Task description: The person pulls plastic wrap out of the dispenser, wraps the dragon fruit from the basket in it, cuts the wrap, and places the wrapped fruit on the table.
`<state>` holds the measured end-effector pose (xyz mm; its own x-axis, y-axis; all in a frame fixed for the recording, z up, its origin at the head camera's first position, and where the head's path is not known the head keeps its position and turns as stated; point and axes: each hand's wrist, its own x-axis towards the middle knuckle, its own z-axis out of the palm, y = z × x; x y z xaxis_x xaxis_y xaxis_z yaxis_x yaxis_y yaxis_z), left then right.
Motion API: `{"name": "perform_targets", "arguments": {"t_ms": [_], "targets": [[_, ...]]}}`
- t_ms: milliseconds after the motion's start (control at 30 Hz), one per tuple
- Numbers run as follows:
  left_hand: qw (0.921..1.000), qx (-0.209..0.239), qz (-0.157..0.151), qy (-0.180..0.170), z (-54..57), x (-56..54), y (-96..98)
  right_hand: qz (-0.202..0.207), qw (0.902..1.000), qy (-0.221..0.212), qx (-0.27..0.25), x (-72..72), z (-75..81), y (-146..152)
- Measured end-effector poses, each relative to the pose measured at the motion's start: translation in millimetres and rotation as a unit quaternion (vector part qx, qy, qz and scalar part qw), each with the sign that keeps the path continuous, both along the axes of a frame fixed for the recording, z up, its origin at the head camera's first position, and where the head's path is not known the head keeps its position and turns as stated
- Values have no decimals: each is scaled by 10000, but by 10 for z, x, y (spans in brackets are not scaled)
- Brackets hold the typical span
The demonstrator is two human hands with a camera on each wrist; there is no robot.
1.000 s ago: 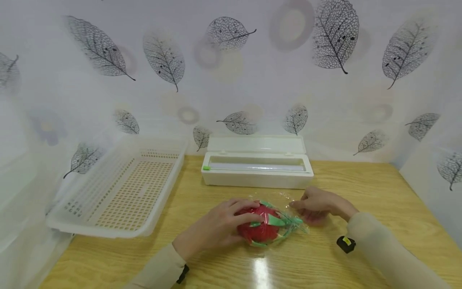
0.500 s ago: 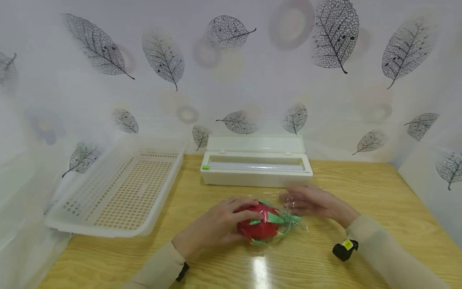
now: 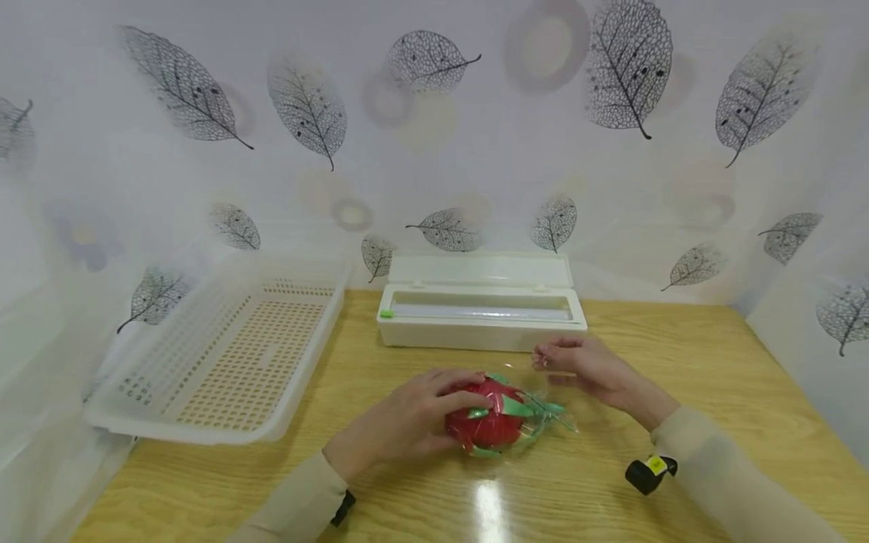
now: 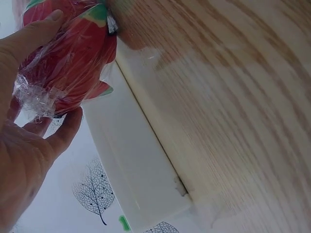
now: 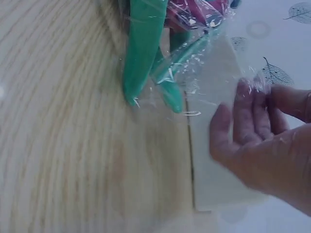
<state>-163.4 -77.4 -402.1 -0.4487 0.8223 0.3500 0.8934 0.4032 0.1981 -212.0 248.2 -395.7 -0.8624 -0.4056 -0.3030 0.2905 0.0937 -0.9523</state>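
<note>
A red dragon fruit point(image 3: 501, 430) with green leafy tips point(image 5: 143, 48) lies on its side on the table, tips to the right. Clear cling film point(image 4: 41, 99) covers it, crumpled near my left palm. My left hand point(image 3: 406, 413) grips the fruit from the left, thumb and fingers spread round it. Beyond the leafy tips, my right hand point(image 3: 597, 371) pinches a gathered edge of the film between thumb and fingertip, stretching it up from the fruit. The other fingers of that hand point(image 5: 262, 131) are partly bent below the film.
Behind the fruit stands a white cling film dispenser point(image 3: 482, 337), lid raised, with a roll point(image 3: 482, 311) inside and a green slider point(image 3: 387, 314) at its left end. A white perforated basket point(image 3: 281, 422) sits at the left. A leaf-print curtain point(image 3: 475, 166) closes off the back.
My right hand has come from the right of the leafy tips, leftward and then up toward the dispenser, with the film edge now bunched at its fingertips. The left hand stays on the dragon fruit.
</note>
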Motion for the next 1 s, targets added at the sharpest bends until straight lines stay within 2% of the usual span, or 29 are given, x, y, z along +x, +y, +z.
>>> {"name": "perform_targets", "arguments": {"t_ms": [67,133,233,300,367,433,467,533,600,733,867,933,1000], "targets": [[9999,47,-6,-159,5,-15,-1,-166,9996,187,-134,18,42,15],[9994,87,7,-338,15,-32,-4,-329,9984,456,71,33,78,7],[9985,99,25,-539,27,-61,-11,-315,9910,904,940,37,97,-16],[9979,64,26,-642,35,-73,-12,-81,9779,1245,1676,29,80,-22],[9973,51,18,-735,37,-83,-9,293,9605,1573,2278,21,52,-20],[9961,70,24,-874,39,-89,-5,700,9439,1864,2635,18,27,-19],[9953,93,33,-963,37,-93,-3,852,9387,1940,2718,18,17,-21],[9939,143,54,-1090,35,-101,-3,1055,9341,1990,2771,22,5,-31],[9922,186,72,-1230,30,-113,-9,1102,9364,1990,2674,24,-6,-43],[9886,214,111,-1487,11,-148,-23,762,9360,2273,2577,41,-31,-59],[9781,392,287,-2023,-14,-214,-36,539,9327,2660,2375,106,-27,-49],[9734,483,402,-2204,-16,-247,-41,641,9213,2999,2391,151,-26,-40],[9723,489,478,-2236,-5,-269,-46,773,8974,3564,2481,199,-30,-45]]}}
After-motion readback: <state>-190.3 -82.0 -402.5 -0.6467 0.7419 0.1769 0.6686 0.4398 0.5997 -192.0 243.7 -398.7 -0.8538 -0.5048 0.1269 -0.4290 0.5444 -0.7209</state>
